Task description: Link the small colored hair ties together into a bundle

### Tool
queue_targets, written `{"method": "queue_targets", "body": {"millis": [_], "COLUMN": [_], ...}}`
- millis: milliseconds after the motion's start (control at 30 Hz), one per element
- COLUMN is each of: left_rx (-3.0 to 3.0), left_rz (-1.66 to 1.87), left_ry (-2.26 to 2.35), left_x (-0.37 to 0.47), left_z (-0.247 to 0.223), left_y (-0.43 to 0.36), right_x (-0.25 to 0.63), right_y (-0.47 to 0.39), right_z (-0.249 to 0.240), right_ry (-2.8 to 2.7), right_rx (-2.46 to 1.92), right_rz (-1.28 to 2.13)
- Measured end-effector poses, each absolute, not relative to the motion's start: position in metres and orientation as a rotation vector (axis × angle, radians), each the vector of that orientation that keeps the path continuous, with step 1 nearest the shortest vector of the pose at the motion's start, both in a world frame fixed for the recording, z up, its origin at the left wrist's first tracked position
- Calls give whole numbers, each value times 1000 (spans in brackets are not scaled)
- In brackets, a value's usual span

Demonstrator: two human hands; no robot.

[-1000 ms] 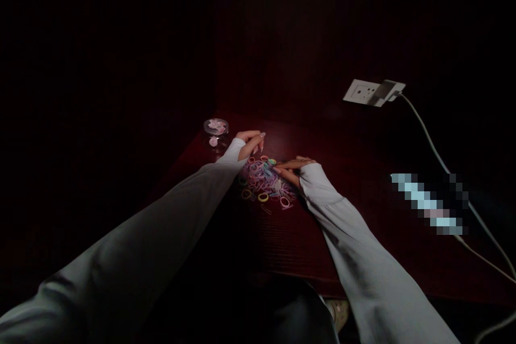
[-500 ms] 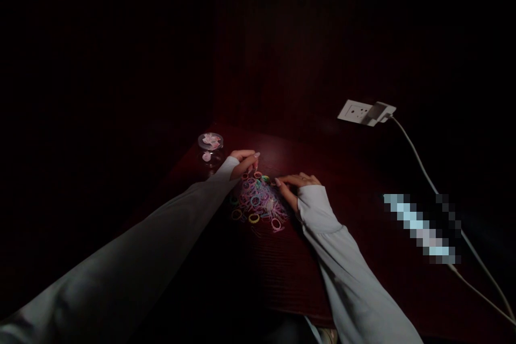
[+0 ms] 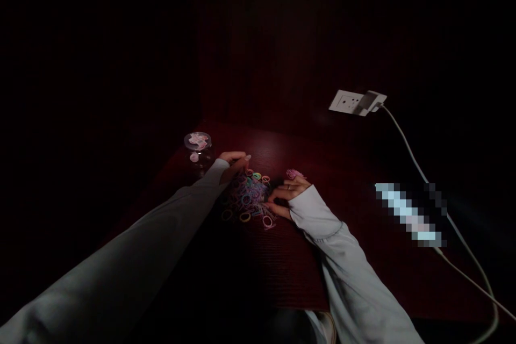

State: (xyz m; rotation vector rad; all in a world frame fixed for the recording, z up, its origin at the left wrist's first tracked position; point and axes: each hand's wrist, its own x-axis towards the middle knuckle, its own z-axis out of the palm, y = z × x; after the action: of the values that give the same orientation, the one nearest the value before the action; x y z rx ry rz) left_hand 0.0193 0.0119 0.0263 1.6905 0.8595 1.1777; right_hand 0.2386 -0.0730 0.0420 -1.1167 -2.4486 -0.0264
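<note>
lying heaped: looped bands (image 3: 249,190), purple, pink, yellow; left hand (image 3: 234,163), right hand (image 3: 289,193) apart, cannot tell if gripping.

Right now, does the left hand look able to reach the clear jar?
Probably yes: the left hand is close to the clear jar, with nothing visible between them, though the hand points away.
</note>
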Motion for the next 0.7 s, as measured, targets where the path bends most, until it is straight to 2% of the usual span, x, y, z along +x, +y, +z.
{"method": "queue_targets", "body": {"millis": [167, 400, 700], "left_rx": [1700, 1686, 1639], "left_rz": [1187, 1191, 1170], "left_ry": [836, 839, 776], "left_x": [19, 19, 23], "left_z": [27, 25, 28], "left_y": [11, 13, 12], "right_x": [254, 255, 250], "right_y": [-63, -55, -46], "right_z": [19, 11, 9], "right_ry": [-2451, -2463, -2117], "right_rx": [-1150, -1043, -1162], "right_rz": [252, 97, 254]}}
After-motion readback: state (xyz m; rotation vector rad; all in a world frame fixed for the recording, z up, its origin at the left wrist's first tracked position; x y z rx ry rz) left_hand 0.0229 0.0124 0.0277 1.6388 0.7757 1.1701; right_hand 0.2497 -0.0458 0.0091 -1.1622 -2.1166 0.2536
